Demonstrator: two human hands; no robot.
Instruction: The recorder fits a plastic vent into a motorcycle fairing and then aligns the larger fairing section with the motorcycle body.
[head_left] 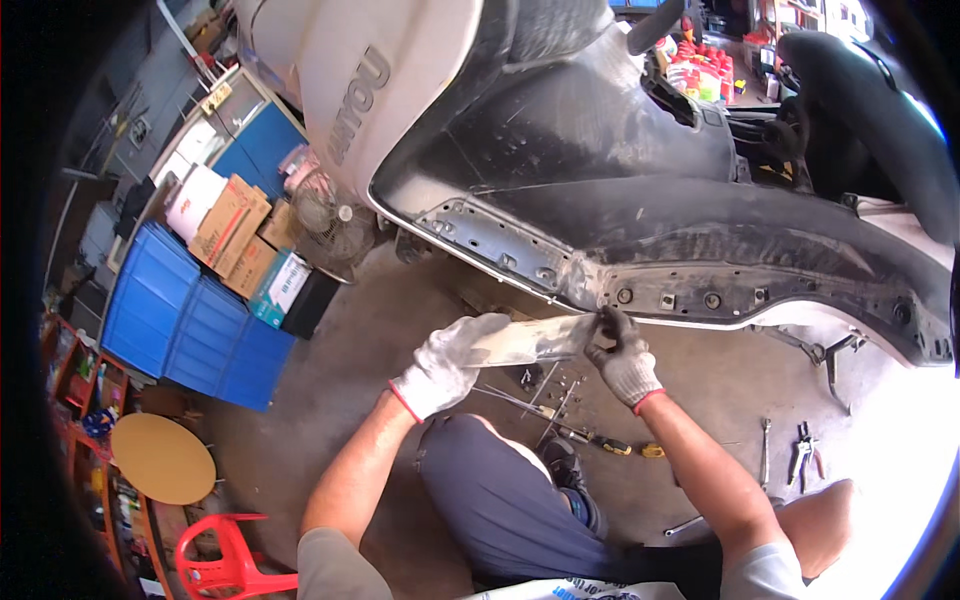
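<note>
A scuffed, cream-white panel (535, 342), long and curved with a greyish inner side, is held level between both my hands. My left hand (445, 362), in a white knit glove with a red cuff, grips its left end. My right hand (624, 362) wears a matching glove with blackened fingertips and pinches the right end. Just beyond the panel is the dusty black lower side of a scooter (700, 285), with a row of holes and clips along its bared strip. The panel's right end lies close to the scooter's lower edge; whether they touch, I cannot tell.
On the floor lie a yellow-black screwdriver (610, 446), pliers (802, 458), a wrench (767, 450) and several small fasteners (565, 392). A kickstand (830, 365) juts out at right. Blue bins (190, 325), cardboard boxes (228, 222), a fan (335, 220), a round stool (163, 457) and a red chair (230, 560) stand left.
</note>
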